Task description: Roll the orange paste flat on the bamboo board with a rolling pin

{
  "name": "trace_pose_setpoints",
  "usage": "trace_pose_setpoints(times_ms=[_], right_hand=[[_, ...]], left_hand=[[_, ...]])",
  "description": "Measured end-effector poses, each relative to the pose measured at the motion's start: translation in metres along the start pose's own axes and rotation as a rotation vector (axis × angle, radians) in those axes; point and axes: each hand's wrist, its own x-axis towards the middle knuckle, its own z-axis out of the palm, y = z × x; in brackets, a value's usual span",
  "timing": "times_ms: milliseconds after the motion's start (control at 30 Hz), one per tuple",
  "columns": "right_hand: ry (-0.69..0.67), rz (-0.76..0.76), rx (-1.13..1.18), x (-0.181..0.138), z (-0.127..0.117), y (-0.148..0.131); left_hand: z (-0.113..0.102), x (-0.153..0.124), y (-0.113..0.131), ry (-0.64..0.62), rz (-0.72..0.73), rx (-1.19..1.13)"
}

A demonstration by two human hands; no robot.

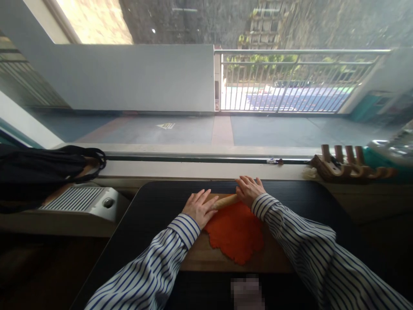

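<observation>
A flat sheet of orange-red dough [235, 232] lies on a wooden board [206, 260] on a black table [151, 206]. A wooden rolling pin [226, 201] rests across the dough's far edge. My left hand [198, 208] lies flat on the pin's left end, fingers stretched out. My right hand [249, 189] presses on the pin's right end, fingers spread. Both arms wear blue-and-white striped sleeves.
A black bag [38, 172] sits on a white slatted appliance [84, 200] at the left. A wooden rack with pegs [345, 165] stands on the window ledge at the right. A large window faces a balcony with a metal railing [290, 82].
</observation>
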Motion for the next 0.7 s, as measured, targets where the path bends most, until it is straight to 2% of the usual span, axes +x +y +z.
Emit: trace_pose_setpoints(times_ms=[200, 333, 467, 633, 700], right_hand=[[-0.024, 0.007, -0.009, 0.02, 0.002, -0.006], [-0.006, -0.029, -0.021, 0.023, 0.006, -0.004], [0.001, -0.046, -0.052, 0.009, 0.01, 0.002], [-0.063, -0.026, -0.079, -0.024, 0.01, 0.008], [-0.081, -0.026, -0.085, -0.028, 0.01, 0.008]], left_hand=[[0.005, 0.005, 0.002, 0.043, -0.083, 0.011], [0.006, 0.007, 0.002, 0.055, -0.088, 0.036], [0.009, -0.004, 0.01, 0.1, -0.016, 0.034], [0.007, -0.026, 0.029, 0.14, 0.071, 0.045], [0.007, -0.029, 0.032, 0.136, 0.084, 0.041]])
